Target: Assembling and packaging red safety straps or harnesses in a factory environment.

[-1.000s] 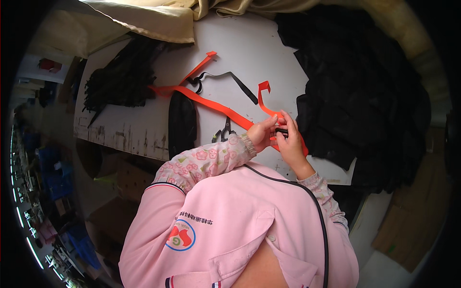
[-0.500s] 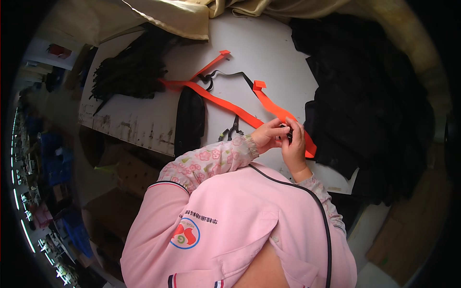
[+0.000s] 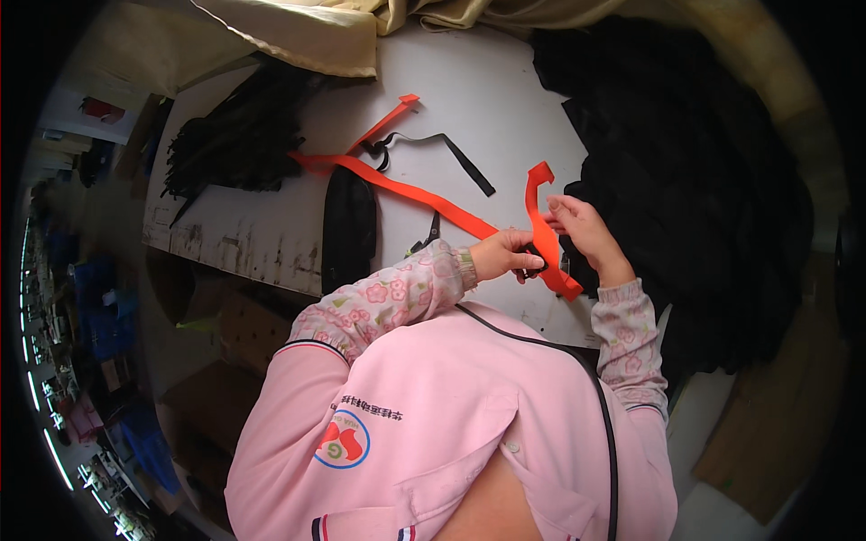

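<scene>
My left hand (image 3: 503, 256) is closed, pinching a bright orange strap together with a small black piece, perhaps a buckle, that its fingers mostly hide. One length of the orange strap (image 3: 415, 192) runs from my fingers to the far left across the table. The other length (image 3: 545, 236) stands up beside my fingers with its folded end bent over at the top. Just right of this length is my right hand (image 3: 586, 233), fingers loosely bent and apart, fingertips by the strap's edge; whether they touch it I cannot tell.
On the white table (image 3: 451, 81) lie a thin black strap (image 3: 465, 167), dark scissors (image 3: 428, 236) and a long black piece (image 3: 349, 230). A bundle of black strips (image 3: 239, 135) is at the left, and a big heap of black fabric (image 3: 686, 198) covers the right side.
My right hand has parted from the left and moved up and right. The strap's folded end has swung right and now stands more upright. My left hand has kept its pinch.
</scene>
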A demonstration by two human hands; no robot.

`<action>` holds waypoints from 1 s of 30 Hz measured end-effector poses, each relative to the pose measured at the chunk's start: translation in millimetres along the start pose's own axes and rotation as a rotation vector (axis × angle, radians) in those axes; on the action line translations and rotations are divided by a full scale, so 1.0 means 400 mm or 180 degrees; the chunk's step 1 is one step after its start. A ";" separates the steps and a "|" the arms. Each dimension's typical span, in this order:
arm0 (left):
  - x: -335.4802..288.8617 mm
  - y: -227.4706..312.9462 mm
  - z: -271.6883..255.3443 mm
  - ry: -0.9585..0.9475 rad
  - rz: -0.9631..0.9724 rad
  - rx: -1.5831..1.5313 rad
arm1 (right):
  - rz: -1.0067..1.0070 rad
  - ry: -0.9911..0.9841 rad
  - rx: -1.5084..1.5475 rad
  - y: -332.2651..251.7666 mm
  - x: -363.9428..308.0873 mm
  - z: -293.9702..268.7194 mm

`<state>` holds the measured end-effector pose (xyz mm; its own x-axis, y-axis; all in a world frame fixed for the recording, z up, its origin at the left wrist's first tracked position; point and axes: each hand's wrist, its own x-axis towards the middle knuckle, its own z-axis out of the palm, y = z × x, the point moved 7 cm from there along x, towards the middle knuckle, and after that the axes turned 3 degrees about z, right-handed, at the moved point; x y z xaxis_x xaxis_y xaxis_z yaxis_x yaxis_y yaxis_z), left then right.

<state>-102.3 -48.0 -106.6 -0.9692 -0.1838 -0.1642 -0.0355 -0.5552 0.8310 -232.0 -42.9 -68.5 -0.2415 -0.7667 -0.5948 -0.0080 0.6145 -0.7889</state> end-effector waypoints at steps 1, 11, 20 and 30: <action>0.005 0.002 0.016 -0.0115 0.0008 -0.0055 | -0.0048 -0.0028 0.0012 0.000 0.019 -0.008; 0.041 0.013 0.075 -0.0535 -0.0068 0.1181 | -0.0718 0.0244 0.2439 -0.113 0.084 -0.115; 0.124 0.114 0.047 0.0062 0.0527 0.1073 | -0.2081 0.1123 0.1342 -0.361 -0.237 -0.323; 0.174 0.191 0.041 0.0523 0.0926 0.0668 | -0.2594 0.0532 0.1583 -0.360 -0.492 -0.483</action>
<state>-176.5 -90.0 -45.9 -0.8947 -0.4459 0.0255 0.1694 -0.2859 0.9432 -370.8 55.4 191.9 -0.4787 -0.8627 0.1628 0.1683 -0.2722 -0.9474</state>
